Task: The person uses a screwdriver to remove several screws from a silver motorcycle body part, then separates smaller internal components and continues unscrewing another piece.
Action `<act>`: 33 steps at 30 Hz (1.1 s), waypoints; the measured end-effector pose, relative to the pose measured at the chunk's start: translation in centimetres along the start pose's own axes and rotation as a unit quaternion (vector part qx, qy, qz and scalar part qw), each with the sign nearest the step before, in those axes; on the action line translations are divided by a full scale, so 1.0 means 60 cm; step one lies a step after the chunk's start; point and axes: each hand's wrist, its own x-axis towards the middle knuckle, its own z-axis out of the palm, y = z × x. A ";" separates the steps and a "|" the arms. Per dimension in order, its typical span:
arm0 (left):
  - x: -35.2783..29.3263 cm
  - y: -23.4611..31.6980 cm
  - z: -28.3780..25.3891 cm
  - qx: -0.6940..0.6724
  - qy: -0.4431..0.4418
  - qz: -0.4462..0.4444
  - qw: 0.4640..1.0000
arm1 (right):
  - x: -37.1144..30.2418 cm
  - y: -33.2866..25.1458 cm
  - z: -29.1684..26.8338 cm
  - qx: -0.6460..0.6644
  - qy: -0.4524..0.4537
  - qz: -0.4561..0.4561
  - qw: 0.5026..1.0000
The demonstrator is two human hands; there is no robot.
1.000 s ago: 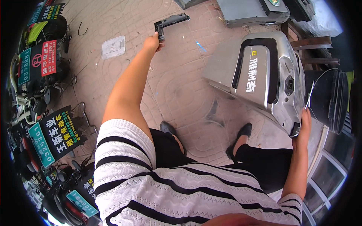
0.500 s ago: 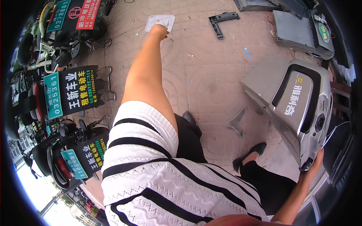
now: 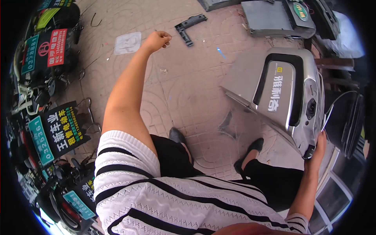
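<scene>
A silver-grey hard case [image 3: 276, 92] with a dark-framed panel and a socket on its end stands tilted at the right. My right hand [image 3: 320, 149] grips its near end; the fingers are mostly hidden behind it. My left hand [image 3: 158, 41] is stretched far forward above the paving. Its fingers are curled together, and I cannot make out anything in them. Left of that hand, a flat clear plastic tray [image 3: 128, 43] lies on the ground, apart from the fingers. To the hand's right is a black L-shaped plastic bracket [image 3: 187, 29].
Parked electric scooters [image 3: 47, 137] with plates and printed flaps line the left side. Grey casings [image 3: 270, 19] lie at the far right. A blue strip [image 3: 221, 52] is on the brick paving [image 3: 188, 82]. A black seat-like piece [image 3: 344, 121] stands beyond my right hand.
My left hand has lifted away from the clear plastic tray and moved to its right. The view has turned, while my right hand stays on the silver-grey case.
</scene>
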 end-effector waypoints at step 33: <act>-0.344 0.492 0.248 -0.008 -0.021 0.392 0.920 | -0.046 -0.134 0.054 0.088 -0.185 0.085 0.975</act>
